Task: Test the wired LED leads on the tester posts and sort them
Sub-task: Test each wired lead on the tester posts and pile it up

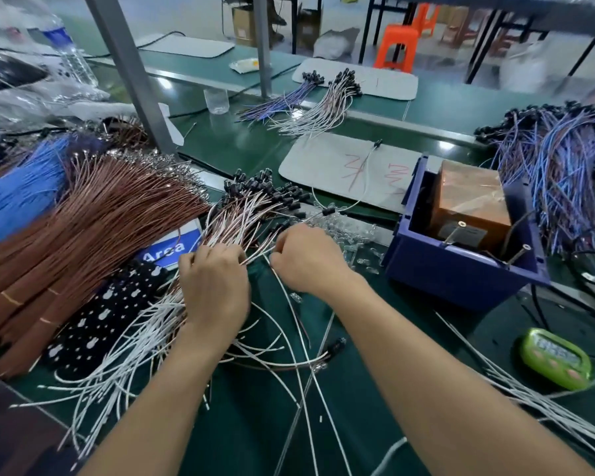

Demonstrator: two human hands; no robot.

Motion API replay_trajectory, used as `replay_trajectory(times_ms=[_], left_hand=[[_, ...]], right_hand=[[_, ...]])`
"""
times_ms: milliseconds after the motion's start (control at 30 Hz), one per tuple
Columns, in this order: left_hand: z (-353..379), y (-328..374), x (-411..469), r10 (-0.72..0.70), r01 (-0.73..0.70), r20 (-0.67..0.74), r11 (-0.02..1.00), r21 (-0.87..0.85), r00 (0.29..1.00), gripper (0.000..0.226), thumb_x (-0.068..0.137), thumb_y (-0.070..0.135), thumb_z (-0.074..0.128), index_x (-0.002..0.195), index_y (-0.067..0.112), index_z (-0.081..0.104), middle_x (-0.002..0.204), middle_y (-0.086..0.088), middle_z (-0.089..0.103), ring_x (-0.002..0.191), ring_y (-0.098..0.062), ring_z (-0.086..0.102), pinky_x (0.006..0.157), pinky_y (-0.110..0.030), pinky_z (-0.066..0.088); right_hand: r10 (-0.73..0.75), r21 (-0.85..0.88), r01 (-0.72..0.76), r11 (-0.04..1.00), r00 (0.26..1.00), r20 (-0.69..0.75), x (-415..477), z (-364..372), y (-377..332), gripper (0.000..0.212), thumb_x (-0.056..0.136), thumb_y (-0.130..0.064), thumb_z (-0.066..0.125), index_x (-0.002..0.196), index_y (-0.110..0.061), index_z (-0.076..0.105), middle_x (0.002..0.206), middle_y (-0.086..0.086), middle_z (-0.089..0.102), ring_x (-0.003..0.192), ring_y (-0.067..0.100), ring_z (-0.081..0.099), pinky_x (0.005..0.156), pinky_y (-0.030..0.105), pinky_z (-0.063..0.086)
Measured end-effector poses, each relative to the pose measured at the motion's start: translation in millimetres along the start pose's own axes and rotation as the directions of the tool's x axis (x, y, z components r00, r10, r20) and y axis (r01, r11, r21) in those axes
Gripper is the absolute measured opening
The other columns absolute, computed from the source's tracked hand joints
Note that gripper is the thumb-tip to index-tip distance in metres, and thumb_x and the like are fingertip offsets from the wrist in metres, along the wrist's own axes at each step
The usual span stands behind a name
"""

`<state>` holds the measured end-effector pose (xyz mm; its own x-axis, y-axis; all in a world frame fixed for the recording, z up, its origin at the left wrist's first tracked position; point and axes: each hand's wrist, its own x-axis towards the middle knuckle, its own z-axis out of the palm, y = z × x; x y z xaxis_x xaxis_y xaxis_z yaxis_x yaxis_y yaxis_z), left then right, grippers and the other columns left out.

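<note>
The left hand [213, 286] has its fingers curled around a bunch of white and brown leads [241, 214] on the green surface [261, 424]. Just right of them, fingers of the right hand [310, 261] pinch a few strands. The blue tester box [461, 269] sits farther right.

Single view, head-worn and wide-angle, facing forward and steeply down over green counter [255, 424]. Close range: left hand [213, 286] and right hand [310, 259] near frame centre, forearms entering from bottom edge. Straight lines bow toward frame edges.
</note>
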<state>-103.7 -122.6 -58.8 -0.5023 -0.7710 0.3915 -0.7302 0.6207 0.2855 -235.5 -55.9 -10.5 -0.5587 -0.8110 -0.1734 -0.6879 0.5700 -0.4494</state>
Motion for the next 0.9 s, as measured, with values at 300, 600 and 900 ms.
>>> replay_trajectory(times_ms=[300, 600, 900], left_hand=[[-32.8, 12.5, 10.8, -0.042, 0.052, 0.031, 0.769, -0.637, 0.999, 0.017, 0.08, 0.022, 0.086, 0.095, 0.03, 0.082, 0.085, 0.034, 0.071, 0.086, 0.012, 0.067, 0.073, 0.001, 0.043], [-61.6, 12.9, 5.9, 0.053, 0.176, 0.243, 0.547, -0.818, 0.968, 0.024, 0.065, 0.037, 0.084, 0.089, 0.042, 0.081, 0.079, 0.012, 0.078, 0.073, -0.003, 0.072, 0.067, -0.014, 0.056], [-75.5, 11.4, 21.4, 0.141, 0.329, 0.457, 0.517, -0.791, 0.878, 0.021, 0.063, 0.022, 0.086, 0.083, 0.024, 0.084, 0.08, -0.003, 0.079, 0.072, -0.009, 0.074, 0.063, -0.012, 0.055]], right_hand=[[0.004, 0.924, -0.121, 0.363, 0.992, 0.128, -9.9, -21.0, 10.5, 0.017, 0.098, -0.025, 0.066, 0.1, -0.008, 0.07, 0.065, 0.006, 0.069, 0.048, 0.016, 0.055, 0.046, 0.023, 0.04], [0.124, 0.973, 0.114, 0.199, 0.982, -0.14, -87.1, -87.0, 43.3, 0.022, 0.1, -0.017, 0.061, 0.082, -0.011, 0.072, 0.069, 0.01, 0.071, 0.052, 0.017, 0.057, 0.048, 0.025, 0.043], [0.46, 0.988, 0.111, 0.109, 0.875, -0.15, -185.5, -59.9, 135.5, 0.018, 0.082, -0.026, 0.066, 0.075, -0.015, 0.079, 0.075, 0.017, 0.072, 0.054, 0.02, 0.066, 0.046, 0.021, 0.049]])
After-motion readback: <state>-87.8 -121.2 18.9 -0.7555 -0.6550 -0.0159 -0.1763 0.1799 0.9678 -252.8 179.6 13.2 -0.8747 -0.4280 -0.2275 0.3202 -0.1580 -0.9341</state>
